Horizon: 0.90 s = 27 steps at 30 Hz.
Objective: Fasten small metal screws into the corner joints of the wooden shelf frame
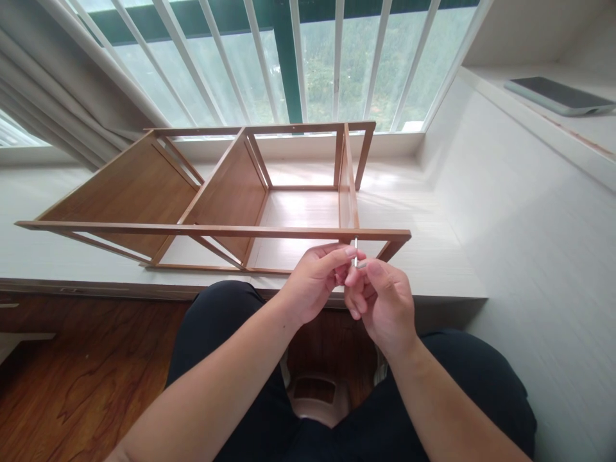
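Both hands meet just below the near rail of a wooden shelf frame (pixel 206 212), which lies on its side on the pale, faintly grained tabletop (pixel 433 244). The left hand (pixel 312 282) and right hand (pixel 382 301) pinch a thin, straight metal pin (pixel 356 251) between fingertips, held upright against the rail. The frame's panels are smooth, warm-brown boards with slim square bars. No writing shows.

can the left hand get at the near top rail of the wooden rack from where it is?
Probably yes. The left hand sits just below the near rail of the wooden rack, with nothing between them. But its fingers are pinching a small metal tool together with the right hand, so it isn't free.
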Each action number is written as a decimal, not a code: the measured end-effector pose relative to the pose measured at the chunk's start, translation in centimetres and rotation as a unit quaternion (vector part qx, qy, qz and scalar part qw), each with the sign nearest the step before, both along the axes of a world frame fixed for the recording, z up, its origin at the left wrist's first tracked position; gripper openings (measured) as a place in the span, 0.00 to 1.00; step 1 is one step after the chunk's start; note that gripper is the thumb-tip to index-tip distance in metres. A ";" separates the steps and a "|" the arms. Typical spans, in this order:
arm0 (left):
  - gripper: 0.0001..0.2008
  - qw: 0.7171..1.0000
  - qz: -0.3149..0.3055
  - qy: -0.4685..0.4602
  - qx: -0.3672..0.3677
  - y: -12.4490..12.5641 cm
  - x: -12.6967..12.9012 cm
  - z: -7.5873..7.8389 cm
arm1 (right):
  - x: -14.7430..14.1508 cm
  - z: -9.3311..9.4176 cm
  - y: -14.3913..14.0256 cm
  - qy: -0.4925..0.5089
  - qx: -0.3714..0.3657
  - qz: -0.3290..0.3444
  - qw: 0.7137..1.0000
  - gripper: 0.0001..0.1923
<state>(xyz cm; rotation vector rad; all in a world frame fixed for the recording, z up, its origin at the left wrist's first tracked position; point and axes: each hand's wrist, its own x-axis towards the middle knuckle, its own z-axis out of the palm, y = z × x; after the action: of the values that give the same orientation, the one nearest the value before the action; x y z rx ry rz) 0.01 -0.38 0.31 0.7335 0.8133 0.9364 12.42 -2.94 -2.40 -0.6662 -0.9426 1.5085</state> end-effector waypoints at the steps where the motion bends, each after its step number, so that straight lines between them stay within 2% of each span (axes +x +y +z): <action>1: 0.16 1.000 0.005 0.002 -0.007 0.0 -0.1 0.0 | -0.1 0.1 0.0 0.027 -0.016 0.027 0.999 0.21; 6: 0.15 0.999 0.027 0.003 -0.027 0.0 -0.2 0.2 | -0.3 0.5 -0.1 0.127 -0.085 0.158 0.976 0.18; 9: 0.15 0.999 0.031 0.000 -0.026 0.0 -0.1 0.3 | -0.3 0.5 -0.2 0.162 -0.107 0.188 0.963 0.15; 15: 0.15 1.000 0.020 -0.007 -0.015 0.1 0.1 0.3 | -0.2 0.0 -0.3 0.167 -0.117 0.184 0.962 0.17; 20: 0.15 1.000 0.020 -0.008 -0.016 0.3 0.1 0.0 | -0.2 -0.1 -0.1 0.174 -0.118 0.186 0.960 0.15; 27: 0.15 1.000 0.020 -0.010 -0.017 0.3 0.3 0.0 | -0.1 0.2 0.3 0.148 -0.114 0.145 0.972 0.13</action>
<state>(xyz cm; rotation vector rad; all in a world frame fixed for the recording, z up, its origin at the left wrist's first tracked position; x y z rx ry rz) 0.30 -0.07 0.29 0.6794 0.8266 0.9630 12.36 -2.68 -2.20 -0.4586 -0.6617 1.9368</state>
